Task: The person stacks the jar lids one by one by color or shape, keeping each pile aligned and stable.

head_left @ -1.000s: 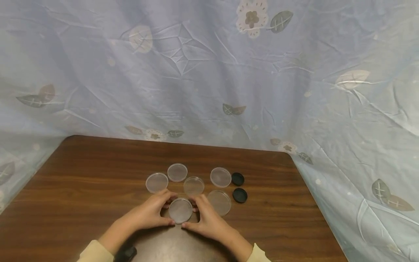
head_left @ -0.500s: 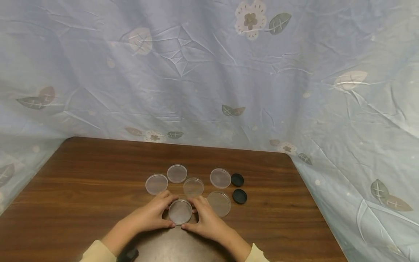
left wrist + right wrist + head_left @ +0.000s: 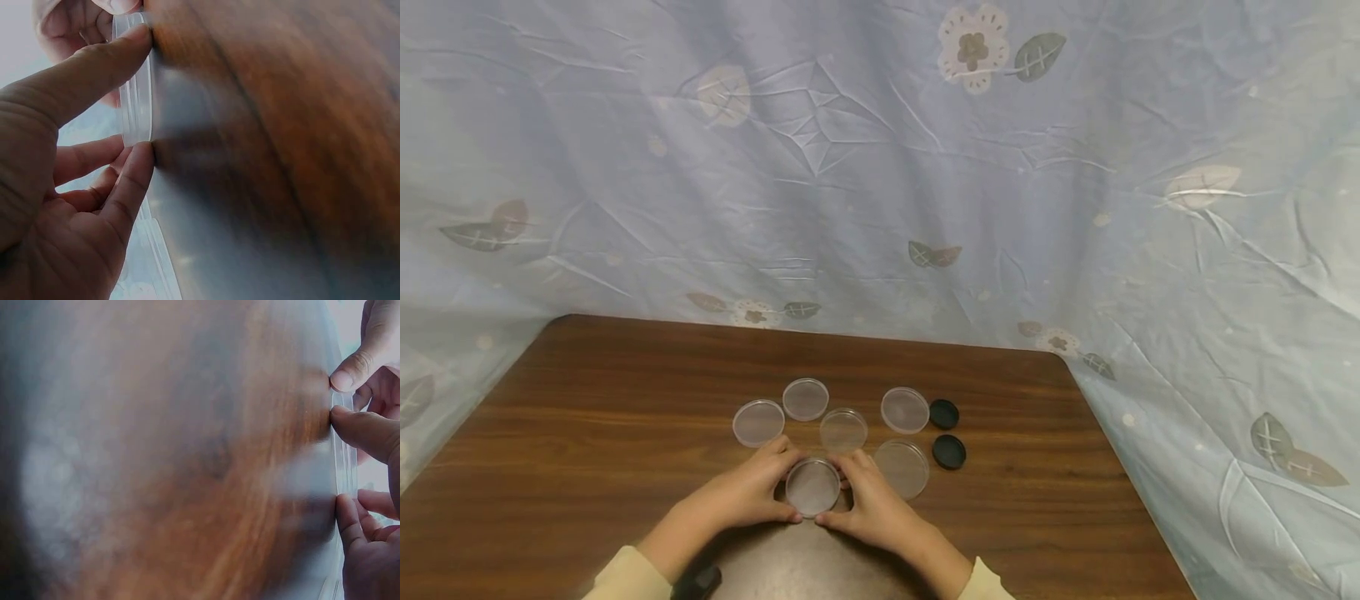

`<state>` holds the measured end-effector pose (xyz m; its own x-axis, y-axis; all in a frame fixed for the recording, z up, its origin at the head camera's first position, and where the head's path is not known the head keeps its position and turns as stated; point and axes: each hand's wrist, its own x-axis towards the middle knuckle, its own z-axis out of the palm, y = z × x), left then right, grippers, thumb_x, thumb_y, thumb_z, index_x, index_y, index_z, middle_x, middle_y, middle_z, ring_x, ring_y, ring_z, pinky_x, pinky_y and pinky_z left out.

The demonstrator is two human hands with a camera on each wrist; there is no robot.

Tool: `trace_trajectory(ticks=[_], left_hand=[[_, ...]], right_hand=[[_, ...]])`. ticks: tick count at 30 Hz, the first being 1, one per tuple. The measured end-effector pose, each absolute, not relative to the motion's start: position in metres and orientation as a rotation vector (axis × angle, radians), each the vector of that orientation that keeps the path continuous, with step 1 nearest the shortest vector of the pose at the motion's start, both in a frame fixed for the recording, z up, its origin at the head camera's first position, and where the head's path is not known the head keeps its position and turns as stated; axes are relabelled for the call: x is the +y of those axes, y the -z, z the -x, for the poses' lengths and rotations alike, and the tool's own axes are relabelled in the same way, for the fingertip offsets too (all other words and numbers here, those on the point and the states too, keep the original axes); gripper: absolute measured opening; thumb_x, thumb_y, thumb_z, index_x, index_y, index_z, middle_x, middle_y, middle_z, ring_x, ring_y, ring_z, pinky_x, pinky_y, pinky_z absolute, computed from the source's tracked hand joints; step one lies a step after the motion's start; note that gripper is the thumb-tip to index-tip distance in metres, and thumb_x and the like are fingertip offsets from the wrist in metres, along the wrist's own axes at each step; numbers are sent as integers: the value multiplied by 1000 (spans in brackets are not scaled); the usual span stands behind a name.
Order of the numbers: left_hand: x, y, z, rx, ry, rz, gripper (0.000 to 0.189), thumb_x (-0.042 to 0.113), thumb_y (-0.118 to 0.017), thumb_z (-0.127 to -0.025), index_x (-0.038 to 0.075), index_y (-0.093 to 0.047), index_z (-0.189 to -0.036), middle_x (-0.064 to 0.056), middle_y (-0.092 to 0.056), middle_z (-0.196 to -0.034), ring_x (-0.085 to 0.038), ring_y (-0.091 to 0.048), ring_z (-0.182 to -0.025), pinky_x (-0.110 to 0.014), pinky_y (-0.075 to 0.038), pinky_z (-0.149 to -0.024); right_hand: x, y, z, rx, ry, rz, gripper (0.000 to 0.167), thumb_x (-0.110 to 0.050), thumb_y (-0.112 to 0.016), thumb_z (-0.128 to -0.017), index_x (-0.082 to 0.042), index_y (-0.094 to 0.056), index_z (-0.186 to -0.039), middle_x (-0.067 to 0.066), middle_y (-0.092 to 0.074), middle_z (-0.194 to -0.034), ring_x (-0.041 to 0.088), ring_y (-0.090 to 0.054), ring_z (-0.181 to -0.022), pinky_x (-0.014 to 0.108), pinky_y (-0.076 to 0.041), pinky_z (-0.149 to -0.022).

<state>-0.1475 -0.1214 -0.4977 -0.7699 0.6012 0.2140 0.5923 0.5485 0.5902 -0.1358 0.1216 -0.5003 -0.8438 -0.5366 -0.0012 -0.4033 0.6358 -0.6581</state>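
Observation:
A clear round petri dish (image 3: 813,489) lies flat on the wooden table, held between both hands. My left hand (image 3: 748,493) grips its left side, thumb at the near rim and fingers curled behind. From the right, my right hand (image 3: 872,504) holds it the same way, the two thumbs close together at the front. In the left wrist view the dish wall (image 3: 139,94) shows stepped, nested rims, its lower edge at the tabletop. The right wrist view has the dish edge (image 3: 341,462) between right thumb and fingers. Some fingertips are hidden behind the dish.
Several clear round dishes or lids lie beyond the hands, among them a left one (image 3: 758,423), a middle one (image 3: 844,431) and a right one (image 3: 902,469). Two black round lids or shallow dishes (image 3: 949,452) lie farther right. A patterned curtain (image 3: 850,208) borders the table (image 3: 625,375).

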Motion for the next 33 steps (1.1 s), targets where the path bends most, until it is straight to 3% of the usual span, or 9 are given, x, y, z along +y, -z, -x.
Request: trace_trajectory(ticks=[5,12,22,33], left_hand=[[-123,503,152,2751,-1031,-1063,65,31,-96,-70,7,-67,-122,-1,-57,-107,-8,-55,-95,-31,-54,-78],[-125,543,166,2788,-1041,-1065,63,36,-97,-67,17,-67,-120,5,-55,-106,-5,-52,-91,-26,-51,-74],[-121,487,149,2704,-978,-918,64,32,-97,-68,9,-69,-120,1,-59,-108,-9,-57,-94,-27,-54,-78],[-122,485,144,2738,-932,-898,65,27,-97,-68,5,-69,-122,0,-61,-110,-10,-58,-97,-28,-55,-80]], right_hand=[[121,500,137,2682,968,777,73,-29,-89,-85,-8,-54,-146,6,-58,-132,10,-56,-113,20,-54,-96],[120,500,137,2684,946,786,71,-31,-88,-85,-7,-57,-144,5,-59,-127,8,-57,-110,20,-54,-94],[120,499,139,2683,958,786,73,-33,-90,-84,-6,-58,-143,4,-60,-127,7,-58,-107,20,-54,-93],[117,499,137,2689,951,836,71,-36,-90,-84,-6,-60,-141,4,-61,-127,5,-56,-107,20,-53,-93]])
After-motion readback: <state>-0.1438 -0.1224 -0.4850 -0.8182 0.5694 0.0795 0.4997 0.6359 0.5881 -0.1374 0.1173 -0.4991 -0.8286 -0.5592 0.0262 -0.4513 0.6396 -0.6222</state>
